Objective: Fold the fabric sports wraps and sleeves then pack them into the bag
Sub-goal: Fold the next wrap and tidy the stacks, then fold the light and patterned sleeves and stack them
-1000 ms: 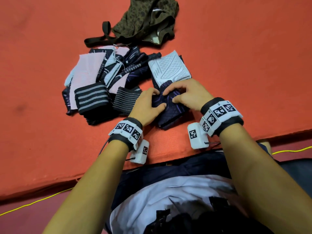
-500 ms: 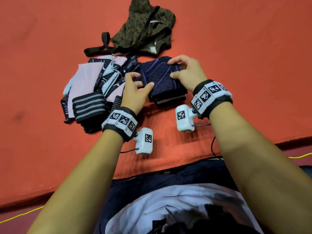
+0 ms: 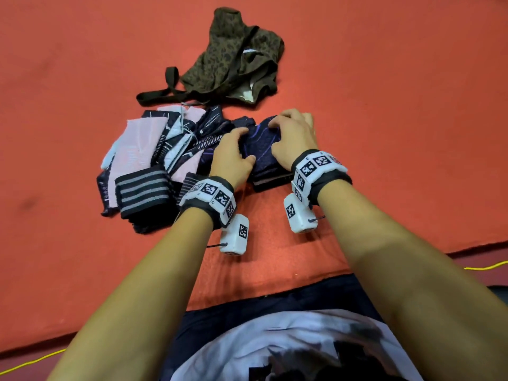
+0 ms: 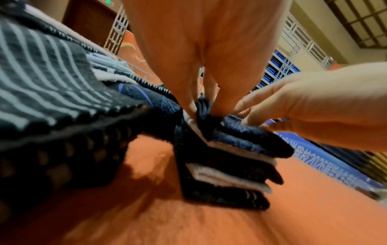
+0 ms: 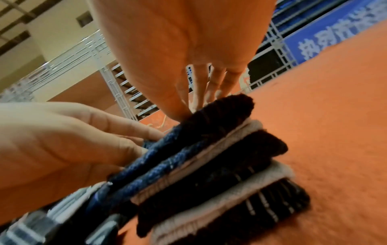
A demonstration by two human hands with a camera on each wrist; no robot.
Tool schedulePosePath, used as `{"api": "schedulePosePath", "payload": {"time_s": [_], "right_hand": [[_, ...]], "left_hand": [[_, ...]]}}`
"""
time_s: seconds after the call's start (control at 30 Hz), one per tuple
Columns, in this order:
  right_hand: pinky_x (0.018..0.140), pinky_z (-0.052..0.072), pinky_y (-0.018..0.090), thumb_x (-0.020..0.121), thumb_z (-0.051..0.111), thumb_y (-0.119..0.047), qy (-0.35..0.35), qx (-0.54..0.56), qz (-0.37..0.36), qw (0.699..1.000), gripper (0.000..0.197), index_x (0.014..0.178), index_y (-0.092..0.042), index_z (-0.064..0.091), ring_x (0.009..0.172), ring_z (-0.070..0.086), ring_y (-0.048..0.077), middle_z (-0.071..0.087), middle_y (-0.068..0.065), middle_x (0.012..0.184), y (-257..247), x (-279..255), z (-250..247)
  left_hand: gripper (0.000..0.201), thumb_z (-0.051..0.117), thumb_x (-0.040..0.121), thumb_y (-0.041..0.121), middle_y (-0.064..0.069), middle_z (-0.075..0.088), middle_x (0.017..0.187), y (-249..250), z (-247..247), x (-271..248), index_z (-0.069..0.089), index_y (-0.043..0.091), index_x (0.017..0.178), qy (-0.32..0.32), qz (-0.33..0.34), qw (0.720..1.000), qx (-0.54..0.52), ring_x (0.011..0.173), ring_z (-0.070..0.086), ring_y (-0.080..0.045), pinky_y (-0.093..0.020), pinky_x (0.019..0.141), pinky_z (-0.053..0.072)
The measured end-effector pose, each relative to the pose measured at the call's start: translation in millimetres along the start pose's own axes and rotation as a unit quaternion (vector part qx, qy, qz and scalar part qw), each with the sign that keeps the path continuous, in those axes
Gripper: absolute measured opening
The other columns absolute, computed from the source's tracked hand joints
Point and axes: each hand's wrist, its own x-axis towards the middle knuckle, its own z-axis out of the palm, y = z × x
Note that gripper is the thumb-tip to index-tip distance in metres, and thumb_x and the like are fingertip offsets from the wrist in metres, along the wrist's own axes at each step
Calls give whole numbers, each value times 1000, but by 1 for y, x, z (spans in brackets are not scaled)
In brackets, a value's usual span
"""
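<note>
Folded sleeve (image 3: 262,149) between both hands

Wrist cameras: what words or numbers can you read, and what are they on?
"2026": on the blue banner in the left wrist view. The characters beside it are too blurred to read.
Blue sign, right wrist view: big white characters, too blurred to read.
Wrist bands: square codes only, no words.

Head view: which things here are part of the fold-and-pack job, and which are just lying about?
Job:
- folded navy sleeve, gripped by left hand and right hand
- unfolded pile
- striped wrap
- olive bag

Lying about:
- orange mat
- yellow cable
</note>
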Motion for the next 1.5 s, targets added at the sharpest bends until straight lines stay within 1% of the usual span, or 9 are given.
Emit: {"api": "schedulePosePath", "payload": {"time_s": [0.1, 0.27, 0.43, 0.53, 0.73, 1.0, 1.17, 1.3, 1.5], "right_hand": [[105, 39, 37, 85, 58, -9, -68, -67, -41, 995, 40, 122, -20, 66, 124, 47, 28, 57, 4, 131, -1, 3, 9], [102, 44, 41, 87, 59, -19, -117, -126, -9, 985, 40, 126, -16, 59, 121, 50, 33, 53, 9, 134, -4, 10, 11], [76, 52, 36, 86, 57, -16, -148, -179, -18, 972, 27, 111, -12, 65, 99, 63, 37, 65, 16, 114, -49, 41, -8], [74, 50, 34, 85, 57, -17, -145, -181, -68, 970, 25, 108, -13, 65, 97, 62, 36, 65, 14, 111, -89, 55, -3], [65, 45, 32, 84, 57, -16, -190, -193, -172, 947, 24, 106, -11, 65, 79, 59, 34, 65, 13, 102, -170, 66, 32], [65, 47, 31, 83, 59, -19, -237, -219, -241, 916, 30, 112, -14, 64, 83, 61, 28, 66, 8, 103, -223, 73, 108], [82, 55, 35, 78, 71, -21, -273, -201, -241, 909, 43, 119, -20, 62, 101, 63, 28, 64, 8, 117, -232, 84, 131], [78, 47, 31, 76, 76, -16, -297, -190, -227, 908, 52, 122, -28, 56, 103, 56, 28, 47, 7, 121, -222, 91, 134], [80, 45, 29, 83, 72, -20, -267, -165, -247, 917, 23, 106, -23, 69, 98, 56, 24, 42, 1, 103, -213, 87, 132]], "left_hand": [[46, 68, 87, 12, -11, 43, 145, -4, 1, 2, 61, 8, 133, -42, -5, 995, 96, 130, 48, -28, -40, 113, 38], [44, 67, 90, 20, -11, 35, 147, -3, -4, 9, 61, 12, 133, -72, -15, 988, 135, 137, 36, -31, -31, 117, 23], [35, 66, 88, 19, -12, 55, 125, 5, -41, 23, 66, 12, 123, -73, -9, 989, 131, 113, 58, -24, -34, 105, 43], [32, 65, 85, 17, -12, 66, 116, 0, -84, 27, 67, 13, 117, -38, -24, 990, 132, 99, 65, -27, -37, 93, 51], [31, 65, 89, 21, -8, 66, 122, -38, -172, 19, 65, 14, 119, 2, -92, 976, 199, 110, 60, -26, -29, 88, 45], [33, 69, 87, 25, -6, 68, 119, -99, -218, 9, 66, 16, 118, -18, -176, 957, 228, 107, 61, -24, -25, 82, 44], [55, 81, 75, 45, -8, 64, 120, -121, -212, 17, 63, 16, 118, -47, -191, 957, 215, 105, 58, -22, -29, 84, 46], [75, 85, 61, 59, -9, 49, 119, -127, -202, 22, 54, 21, 117, -60, -209, 948, 231, 102, 55, -27, -39, 91, 50], [66, 78, 65, 59, -12, 51, 116, -123, -193, 23, 53, 21, 113, -50, -210, 940, 263, 101, 56, -32, -42, 90, 50]]}}
